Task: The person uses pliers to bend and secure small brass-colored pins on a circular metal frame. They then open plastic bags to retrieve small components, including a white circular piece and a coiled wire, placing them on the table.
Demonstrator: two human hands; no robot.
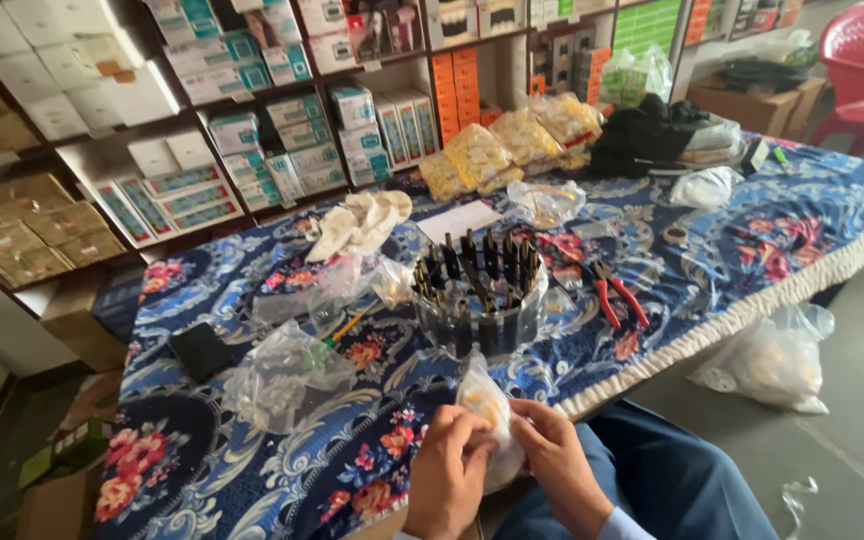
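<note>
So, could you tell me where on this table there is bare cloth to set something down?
Bare cloth lies at the near left corner, below the crumpled clear bag and left of the left hand, and on the right between the red-handled pliers and the fringed edge. It is crowded around the clear tub of black parts and along the back by the yellow packets.

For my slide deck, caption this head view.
Both hands hold a small plastic bag at a floral-clothed table.
</note>
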